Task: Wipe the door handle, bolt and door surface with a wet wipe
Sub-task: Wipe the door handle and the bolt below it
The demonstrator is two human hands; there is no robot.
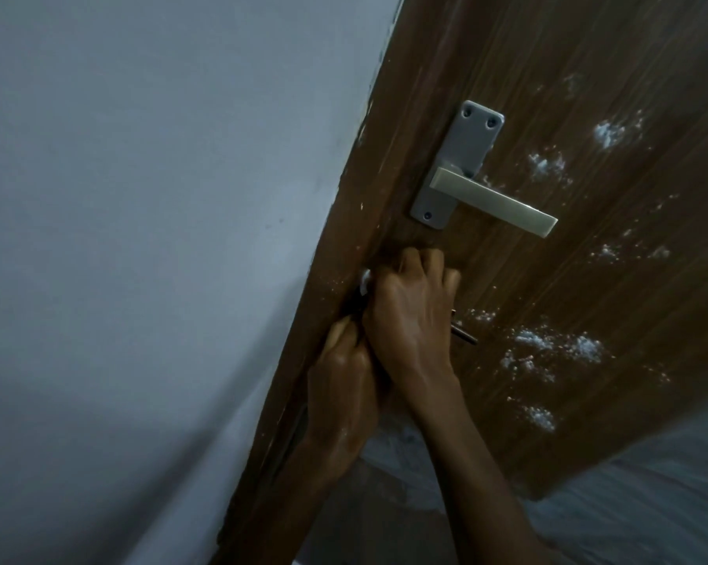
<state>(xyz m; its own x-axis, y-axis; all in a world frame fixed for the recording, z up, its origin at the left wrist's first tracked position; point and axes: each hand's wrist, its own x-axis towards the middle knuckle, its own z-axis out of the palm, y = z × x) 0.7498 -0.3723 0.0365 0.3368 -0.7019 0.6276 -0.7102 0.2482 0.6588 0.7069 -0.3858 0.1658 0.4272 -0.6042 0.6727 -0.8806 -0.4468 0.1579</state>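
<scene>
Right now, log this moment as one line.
right hand grips wet wipe over bolt | left hand at door edge | lever handle untouched | white specks on door

Two bare forearms (478, 462) recorded, uncovered as far as the lower frame edge. Both are lean.

Right grip (409, 320): tendons and veins stand out across its back.

Left grip (342, 385): wet-looking sheen over the back and wrist, with small whitish flecks near the wrist.

Light is dim, so finer detail of the nails is not legible.
</scene>
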